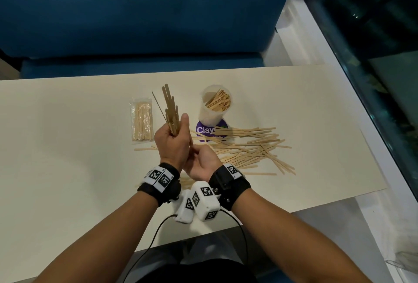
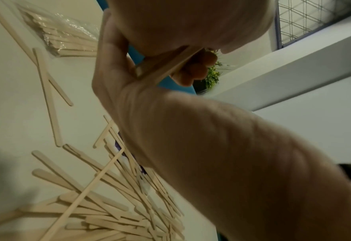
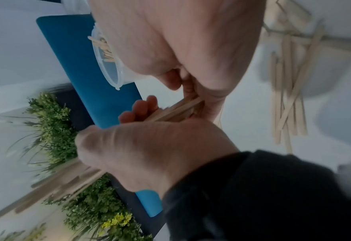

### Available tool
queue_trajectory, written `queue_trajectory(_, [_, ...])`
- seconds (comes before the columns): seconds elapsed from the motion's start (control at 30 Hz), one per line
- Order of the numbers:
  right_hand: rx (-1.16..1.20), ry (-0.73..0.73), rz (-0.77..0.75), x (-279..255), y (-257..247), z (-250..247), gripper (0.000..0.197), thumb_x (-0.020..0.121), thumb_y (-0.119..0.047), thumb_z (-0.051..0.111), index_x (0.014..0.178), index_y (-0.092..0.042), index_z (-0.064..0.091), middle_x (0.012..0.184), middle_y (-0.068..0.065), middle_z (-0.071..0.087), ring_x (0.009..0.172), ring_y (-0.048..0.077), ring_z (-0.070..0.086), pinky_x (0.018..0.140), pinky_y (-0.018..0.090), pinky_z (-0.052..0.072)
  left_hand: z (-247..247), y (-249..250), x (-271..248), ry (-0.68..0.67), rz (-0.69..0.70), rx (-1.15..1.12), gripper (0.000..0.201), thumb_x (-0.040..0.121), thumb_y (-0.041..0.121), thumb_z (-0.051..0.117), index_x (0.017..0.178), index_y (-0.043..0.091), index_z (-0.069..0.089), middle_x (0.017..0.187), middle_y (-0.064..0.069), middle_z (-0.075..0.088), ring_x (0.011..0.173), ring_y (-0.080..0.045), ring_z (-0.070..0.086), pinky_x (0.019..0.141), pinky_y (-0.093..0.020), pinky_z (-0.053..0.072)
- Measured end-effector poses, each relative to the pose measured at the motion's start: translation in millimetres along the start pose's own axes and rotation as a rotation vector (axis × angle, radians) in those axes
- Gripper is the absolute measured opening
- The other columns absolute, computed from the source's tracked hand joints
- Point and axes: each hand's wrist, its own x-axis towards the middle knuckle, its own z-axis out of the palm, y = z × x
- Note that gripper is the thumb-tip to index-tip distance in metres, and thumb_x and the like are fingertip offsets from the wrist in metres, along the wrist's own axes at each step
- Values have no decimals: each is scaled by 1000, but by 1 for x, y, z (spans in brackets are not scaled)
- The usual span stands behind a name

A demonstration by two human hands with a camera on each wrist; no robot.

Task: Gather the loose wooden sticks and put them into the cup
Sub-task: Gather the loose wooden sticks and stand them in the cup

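My left hand (image 1: 173, 140) grips a bundle of flat wooden sticks (image 1: 170, 108) upright above the table, thumb up along its side. Just below it, my right hand (image 1: 201, 161) lies palm up, fingers curled against the bundle's lower ends (image 3: 178, 109). The left wrist view shows the left fingers (image 2: 191, 71) wrapped round the bundle (image 2: 166, 65). A clear plastic cup (image 1: 211, 113) with several sticks inside stands behind and to the right of my hands. Loose sticks (image 1: 248, 147) lie scattered on the table to the right.
A sealed packet of sticks (image 1: 141, 122) lies left of the hands. A purple round lid (image 1: 211, 130) sits under the cup. More loose sticks (image 1: 187, 181) lie under my wrists. A blue sofa (image 1: 135, 11) runs behind the table (image 1: 67, 147).
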Motion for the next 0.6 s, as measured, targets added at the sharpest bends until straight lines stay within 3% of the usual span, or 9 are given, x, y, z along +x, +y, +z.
queue_trajectory(0.07, [64, -49, 15, -8, 0, 4, 28, 103, -7, 41, 114, -3, 67, 105, 13, 67, 102, 25, 68, 79, 40, 61, 1, 2, 2, 9, -5, -22, 62, 96, 36, 72, 68, -14, 48, 58, -34, 51, 44, -35, 50, 45, -40, 49])
queue_trajectory(0.13, [90, -85, 2, -18, 1, 11, 30, 102, -6, 43, 119, -1, 66, 117, 14, 68, 117, 27, 66, 84, 43, 59, 0, 1, 4, -21, -14, -40, 63, 94, 45, 73, 69, -8, 48, 56, -32, 49, 47, -45, 49, 45, -49, 50])
queue_trajectory(0.2, [82, -126, -3, -25, 1, 15, 28, 103, -7, 44, 117, 0, 66, 110, 15, 71, 106, 28, 68, 82, 40, 60, -2, 2, 4, -49, -17, -20, 67, 94, 49, 72, 68, -8, 51, 55, -29, 53, 48, -47, 51, 47, -51, 51])
queue_trajectory(0.3, [54, -163, 7, -25, 0, 14, 33, 106, -18, 44, 123, -1, 66, 114, 16, 72, 104, 27, 71, 89, 37, 60, -3, 4, 1, -61, -9, 27, 66, 98, 44, 67, 62, -8, 50, 53, -25, 53, 46, -34, 50, 48, -42, 47])
queue_trajectory(0.37, [-119, -171, 29, -26, -1, 14, 41, 107, -33, 42, 122, -5, 68, 119, 13, 72, 109, 26, 68, 100, 39, 54, -3, 1, 2, -42, -13, 70, 69, 100, 46, 62, 63, -8, 41, 56, -29, 44, 49, -28, 41, 47, -45, 39])
queue_trajectory(0.4, [-284, -127, -3, -27, -4, 15, 45, 107, -39, 40, 111, -7, 71, 109, 11, 73, 102, 25, 67, 98, 40, 52, -4, -1, 4, -46, -21, 93, 70, 101, 47, 60, 65, -8, 39, 58, -29, 41, 51, -27, 39, 47, -47, 39])
queue_trajectory(0.5, [-808, 101, -437, -32, -22, 26, 44, 102, -48, 40, 96, -14, 69, 102, 10, 72, 100, 28, 67, 92, 45, 52, -10, -7, 4, -136, -60, 197, 62, 103, 44, 59, 63, 1, 40, 58, -14, 35, 52, -21, 34, 47, -38, 33])
queue_trajectory(0.57, [-995, 114, -903, -40, -41, 39, 41, 100, -49, 40, 106, -20, 67, 112, 8, 70, 110, 25, 64, 99, 49, 52, -15, -10, 1, -231, -70, 287, 57, 104, 38, 60, 61, 4, 43, 56, -7, 35, 50, -16, 30, 47, -29, 29])
queue_trajectory(0.6, [-1053, 61, -1094, -47, -49, 48, 41, 104, -46, 38, 117, -19, 65, 118, 7, 68, 113, 21, 63, 101, 44, 52, -17, -11, -1, -284, -65, 333, 55, 104, 35, 60, 59, 7, 43, 54, -3, 36, 47, -13, 29, 45, -26, 29])
